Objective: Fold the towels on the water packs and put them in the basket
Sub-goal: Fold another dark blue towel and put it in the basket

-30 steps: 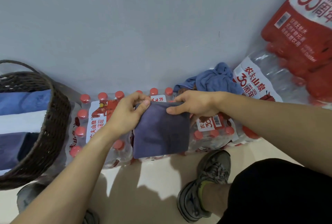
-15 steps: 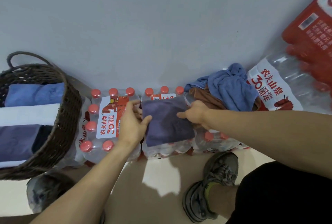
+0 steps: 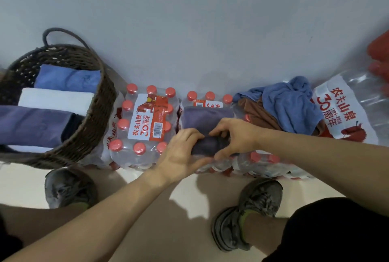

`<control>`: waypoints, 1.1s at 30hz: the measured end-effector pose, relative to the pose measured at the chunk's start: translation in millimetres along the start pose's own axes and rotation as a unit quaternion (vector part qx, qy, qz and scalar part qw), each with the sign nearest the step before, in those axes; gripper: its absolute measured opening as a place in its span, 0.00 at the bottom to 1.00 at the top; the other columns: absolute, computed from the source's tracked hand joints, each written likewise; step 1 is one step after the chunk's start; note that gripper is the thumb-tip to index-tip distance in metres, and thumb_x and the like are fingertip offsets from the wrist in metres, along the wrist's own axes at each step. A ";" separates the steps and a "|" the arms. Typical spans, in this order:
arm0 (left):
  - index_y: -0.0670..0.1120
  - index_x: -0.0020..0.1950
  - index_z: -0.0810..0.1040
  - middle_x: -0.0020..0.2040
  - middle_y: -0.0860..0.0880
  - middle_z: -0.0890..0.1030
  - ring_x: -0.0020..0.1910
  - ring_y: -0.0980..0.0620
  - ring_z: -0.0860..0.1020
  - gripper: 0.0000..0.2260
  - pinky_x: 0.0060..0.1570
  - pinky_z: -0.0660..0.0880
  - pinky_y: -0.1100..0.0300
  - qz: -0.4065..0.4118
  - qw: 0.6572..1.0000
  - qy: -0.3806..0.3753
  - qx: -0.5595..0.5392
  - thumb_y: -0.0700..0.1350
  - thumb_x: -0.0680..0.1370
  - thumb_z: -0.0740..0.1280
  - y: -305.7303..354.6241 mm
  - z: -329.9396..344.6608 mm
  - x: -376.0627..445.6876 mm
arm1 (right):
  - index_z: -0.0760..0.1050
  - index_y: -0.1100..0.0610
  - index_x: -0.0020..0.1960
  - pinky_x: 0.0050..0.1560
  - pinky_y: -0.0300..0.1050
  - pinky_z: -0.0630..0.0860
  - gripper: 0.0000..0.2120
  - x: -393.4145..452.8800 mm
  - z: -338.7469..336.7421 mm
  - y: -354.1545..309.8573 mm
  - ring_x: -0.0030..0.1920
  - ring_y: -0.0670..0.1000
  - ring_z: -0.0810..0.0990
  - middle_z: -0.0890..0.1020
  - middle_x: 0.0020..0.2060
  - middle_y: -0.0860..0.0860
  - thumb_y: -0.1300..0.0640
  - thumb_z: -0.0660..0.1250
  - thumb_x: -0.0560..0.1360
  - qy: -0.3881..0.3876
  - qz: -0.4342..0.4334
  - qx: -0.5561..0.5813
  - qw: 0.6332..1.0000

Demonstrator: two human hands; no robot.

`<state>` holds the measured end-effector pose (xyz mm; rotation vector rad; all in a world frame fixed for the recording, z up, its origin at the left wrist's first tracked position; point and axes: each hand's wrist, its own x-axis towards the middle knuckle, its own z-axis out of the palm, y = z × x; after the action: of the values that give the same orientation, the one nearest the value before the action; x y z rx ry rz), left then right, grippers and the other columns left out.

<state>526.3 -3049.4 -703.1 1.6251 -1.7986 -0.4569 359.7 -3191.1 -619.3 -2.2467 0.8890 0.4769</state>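
Note:
A dark purple towel [image 3: 205,117] lies on the middle water pack [image 3: 207,98], its near edge rolled up. My left hand [image 3: 182,152] grips the roll's left end and my right hand [image 3: 235,137] grips its right end, fingers curled over the cloth. A crumpled blue towel [image 3: 288,104] and a brown towel [image 3: 257,112] sit piled on the packs to the right. The dark wicker basket [image 3: 92,114] stands at the left and holds several folded towels: blue [image 3: 67,77], white [image 3: 54,98] and purple [image 3: 31,127].
A second water pack [image 3: 145,120] with red caps lies between basket and towel. A larger pack [image 3: 345,112] leans at the right against the grey wall. My two shoes [image 3: 67,186] [image 3: 250,209] stand on the pale floor in front of the packs.
The towel has been laid down on the water pack, and both hands have moved from its upper corners to its near edge, rolling it up. The view has tilted down and left.

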 end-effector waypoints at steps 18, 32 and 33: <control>0.49 0.47 0.68 0.42 0.47 0.80 0.39 0.43 0.77 0.07 0.34 0.65 0.56 -0.134 0.990 -0.041 0.029 0.50 0.82 0.61 5.3 -30.9 24.1 | 0.76 0.47 0.47 0.39 0.38 0.76 0.14 -10.6 -7.6 6.1 0.44 0.49 0.80 0.79 0.43 0.46 0.55 0.79 0.66 0.005 0.071 -0.019 0.997; 0.45 0.52 0.66 0.43 0.45 0.79 0.43 0.40 0.79 0.11 0.38 0.67 0.56 -0.244 0.970 -0.005 -0.016 0.52 0.81 0.62 4.3 -25.0 21.6 | 0.67 0.47 0.43 0.35 0.33 0.67 0.09 7.5 3.0 14.4 0.43 0.43 0.74 0.74 0.41 0.43 0.52 0.66 0.80 0.113 0.170 0.197 0.959; 0.46 0.51 0.66 0.42 0.46 0.78 0.43 0.41 0.79 0.11 0.38 0.67 0.56 -0.261 0.965 -0.002 -0.015 0.52 0.81 0.62 3.9 -24.7 23.0 | 0.68 0.49 0.45 0.37 0.34 0.68 0.07 9.9 5.9 11.8 0.47 0.46 0.76 0.76 0.43 0.43 0.52 0.65 0.80 0.117 0.175 0.200 0.957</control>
<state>539.8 -3066.8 -677.3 2.0741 -1.3386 -0.7155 357.8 -3198.1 -634.2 -1.8021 1.3836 0.1614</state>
